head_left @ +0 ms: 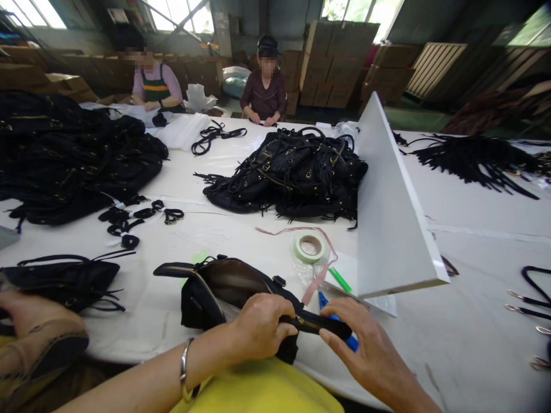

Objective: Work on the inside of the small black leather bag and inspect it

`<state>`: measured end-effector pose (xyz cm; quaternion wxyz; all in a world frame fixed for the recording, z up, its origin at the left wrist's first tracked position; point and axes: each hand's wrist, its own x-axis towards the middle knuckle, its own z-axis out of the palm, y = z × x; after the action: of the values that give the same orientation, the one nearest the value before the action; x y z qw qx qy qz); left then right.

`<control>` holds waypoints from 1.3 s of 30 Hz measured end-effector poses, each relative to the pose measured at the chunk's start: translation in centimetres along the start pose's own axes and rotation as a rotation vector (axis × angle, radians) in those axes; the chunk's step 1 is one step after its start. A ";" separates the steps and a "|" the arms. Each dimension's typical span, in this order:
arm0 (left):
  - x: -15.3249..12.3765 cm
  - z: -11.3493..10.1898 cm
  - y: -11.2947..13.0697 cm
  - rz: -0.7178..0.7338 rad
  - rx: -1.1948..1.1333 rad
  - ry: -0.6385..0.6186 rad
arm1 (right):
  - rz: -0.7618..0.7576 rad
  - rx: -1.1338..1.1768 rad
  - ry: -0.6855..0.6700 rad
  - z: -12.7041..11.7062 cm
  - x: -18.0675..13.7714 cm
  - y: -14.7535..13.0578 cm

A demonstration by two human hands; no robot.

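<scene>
A black handbag [196, 310] lies on the table edge in front of me, its top gaping so that the brown lining [236, 278] shows. My left hand [260, 324], with a silver bangle at the wrist, is closed on the near rim of this bag. Between thumb and fingers, my right hand [365, 338] pinches the end strip of the bag's brass zipper [310, 324]. Partly hidden behind the right hand is a blue-handled tool [352, 342]; its kind cannot be made out.
Beyond the bag lie a tape roll [309, 248], a pink ribbon [316, 284] and a green marker-like stick [340, 279]. A white upright board [394, 229] stands right of a heap of black bags [288, 172]. Another person's arm [38, 332] is at left; two people sit opposite.
</scene>
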<state>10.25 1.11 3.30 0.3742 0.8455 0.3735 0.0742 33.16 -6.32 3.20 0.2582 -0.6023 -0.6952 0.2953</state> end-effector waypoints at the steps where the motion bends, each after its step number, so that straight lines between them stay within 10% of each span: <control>1: -0.1 0.0 0.2 -0.019 -0.023 -0.012 | 0.036 -0.027 -0.042 0.3 0.3 -0.6; 13: -0.7 0.1 1.4 0.118 0.266 0.055 | 0.091 0.079 -0.287 2.0 1.2 -0.6; 26: -3.0 -3.8 -3.4 0.061 0.284 0.209 | 0.189 0.126 -0.358 0.7 1.0 0.8; 39: -7.6 -8.8 -0.8 0.035 0.108 -0.117 | 0.181 0.096 -0.460 -0.4 1.9 1.3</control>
<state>0.81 1.28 10.13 0.3476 0.8740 0.3395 0.0111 34.04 -4.25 2.57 0.0938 -0.5663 -0.6641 0.4791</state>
